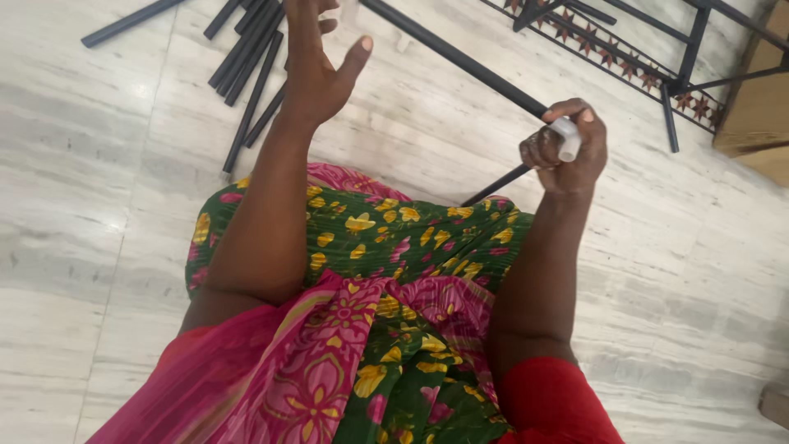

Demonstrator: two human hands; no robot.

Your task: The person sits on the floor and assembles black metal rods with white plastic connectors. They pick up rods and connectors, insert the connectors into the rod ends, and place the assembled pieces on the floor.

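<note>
Head view, looking straight down. My right hand (567, 148) is curled into a fist around a long black rod (460, 56), gripping it partway along its length; the rod runs from the upper middle of the frame down through the fist, and its lower stretch comes out below the hand and ends against the green floral cloth (394, 238) over my lap. A small white plastic piece (569, 138) sits inside the same fist, pressed between thumb and forefinger, touching the rod or just beside it; I cannot tell which.

My left hand (316, 70) is raised above the floor, palm up, fingers spread and loose, thumb out to the side. It holds nothing. Just behind it lies a bundle of black rods (246, 49), fanned out on the pale marble floor (99, 164); the fingertips overlap them in the frame, contact unclear.

Upper right: a black metal frame (674, 74) with a strip of star-shaped cutouts lies on the floor, well apart from both hands. A brown cardboard box (760, 107) sits at the right edge beside it.
</note>
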